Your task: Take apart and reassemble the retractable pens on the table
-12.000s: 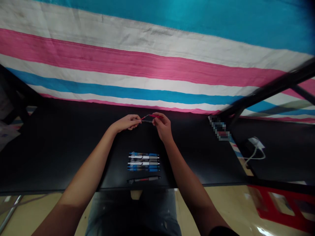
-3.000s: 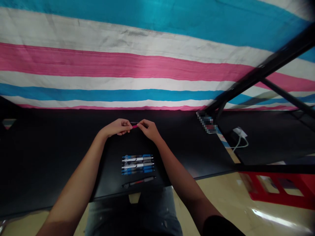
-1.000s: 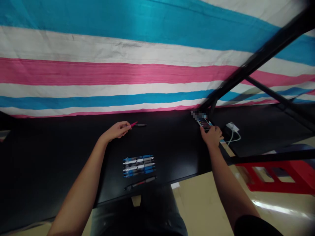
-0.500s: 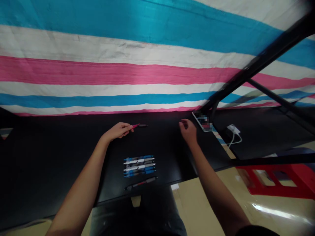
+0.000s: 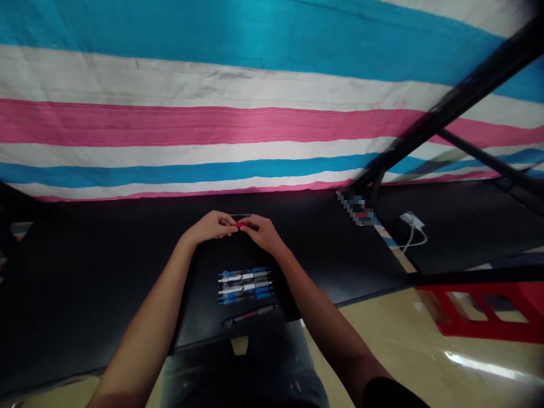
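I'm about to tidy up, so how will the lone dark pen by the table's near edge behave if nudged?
The dark pen looks slim and rounded, so it may roll, perhaps off the near edge of the table. Its straight body suggests it's stiff, and its thinness that it's probably light.

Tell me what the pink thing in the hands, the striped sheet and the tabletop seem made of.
Pink thing: probably plastic, from its bright, even color; finish too small to tell.
Striped sheet: likely woven plastic or cloth, mostly matt, with creases and ripples.
Tabletop: perhaps laminate, smooth and faintly glossy, by its soft sheen.
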A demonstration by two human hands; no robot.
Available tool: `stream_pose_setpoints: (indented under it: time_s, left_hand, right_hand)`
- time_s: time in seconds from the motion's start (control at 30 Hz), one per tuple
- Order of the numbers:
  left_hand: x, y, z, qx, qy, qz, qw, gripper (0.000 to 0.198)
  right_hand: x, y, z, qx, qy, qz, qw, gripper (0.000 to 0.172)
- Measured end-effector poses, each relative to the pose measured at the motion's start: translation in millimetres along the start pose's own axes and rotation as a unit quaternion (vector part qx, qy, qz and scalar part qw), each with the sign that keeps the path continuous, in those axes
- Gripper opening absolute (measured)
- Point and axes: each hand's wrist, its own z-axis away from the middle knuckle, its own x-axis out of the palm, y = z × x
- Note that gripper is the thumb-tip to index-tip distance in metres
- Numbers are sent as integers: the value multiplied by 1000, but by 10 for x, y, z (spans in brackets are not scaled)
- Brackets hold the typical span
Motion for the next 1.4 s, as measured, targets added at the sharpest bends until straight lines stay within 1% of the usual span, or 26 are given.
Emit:
stream_pose_setpoints:
  time_s: [0.13, 0.2, 0.27, 0.3, 0.37, 0.4, 0.47, 0.5, 0.57, 0.6, 0.63, 0.7, 0.73, 0.77, 0.83, 0.9, 0.97, 1.03, 1.07, 1.13, 1.23, 1.3, 1.4]
  left_hand:
    - [77, -2, -15, 23, 2, -50, 998, 20]
    - [81, 13, 6, 27, 12, -57, 998, 20]
    - [44, 26, 30, 34, 35, -37, 998, 20]
    - [14, 29, 38, 41, 59, -13, 997, 19]
    - [-43, 28, 33, 59, 130, 75, 987, 17]
    - [-59, 26, 19, 72, 179, 139, 971, 17]
    - [-50, 27, -26, 94, 261, 255, 926, 20]
    - [-23, 32, -53, 106, 291, 298, 903, 22]
    - [70, 59, -98, 140, 330, 355, 864, 24]
    - [127, 80, -112, 151, 337, 379, 849, 26]
    - [187, 104, -119, 151, 325, 399, 844, 33]
    - [299, 155, -114, 139, 280, 434, 845, 52]
    - [347, 178, -105, 130, 262, 450, 844, 58]
    - [385, 197, -93, 125, 253, 465, 839, 60]
    - [425, 216, -69, 118, 264, 488, 824, 61]
    - [410, 204, -48, 123, 289, 507, 803, 59]
    - [348, 164, -34, 143, 300, 533, 778, 56]
    - [264, 109, -25, 166, 300, 562, 752, 52]
    - [223, 82, -24, 171, 300, 572, 744, 51]
    - [164, 38, -26, 174, 304, 580, 735, 47]
    - [136, 8, -38, 177, 316, 578, 732, 46]
    - [140, 3, -48, 171, 327, 576, 730, 46]
    - [141, -4, -61, 152, 340, 577, 727, 46]
  right_hand:
    - [-71, 68, 66, 18, -47, -8, 999, 16]
    - [-90, 89, 83, 38, -56, -8, 998, 20]
    - [-92, 117, 91, 54, -31, -10, 998, 24]
    - [-86, 133, 93, 59, -9, -13, 998, 26]
    - [-58, 159, 97, 60, 37, -23, 997, 27]
    - [-38, 166, 98, 58, 51, -26, 997, 26]
    - [15, 167, 101, 48, 58, -25, 997, 25]
    - [45, 163, 102, 40, 57, -22, 997, 25]
    - [106, 154, 103, 30, 62, -15, 998, 25]
    - [134, 152, 102, 28, 66, -12, 997, 25]
    - [158, 152, 100, 29, 68, -9, 997, 25]
    - [189, 159, 92, 33, 64, -7, 997, 25]
    - [194, 165, 87, 35, 57, -9, 998, 25]
    - [191, 172, 82, 36, 47, -13, 998, 26]
    - [161, 188, 71, 41, 28, -23, 999, 29]
    - [104, 213, 55, 50, 31, -30, 998, 37]
    - [34, 253, 28, 64, 75, -37, 994, 44]
    - [-32, 312, -9, 86, 143, -56, 984, 41]
    - [-58, 346, -30, 99, 172, -71, 977, 40]
    - [-95, 414, -67, 115, 201, -96, 968, 36]
    - [-114, 486, -101, 116, 183, -151, 964, 27]
    - [-115, 507, -104, 114, 168, -204, 958, 31]
    - [-119, 508, -90, 112, 165, -257, 946, 38]
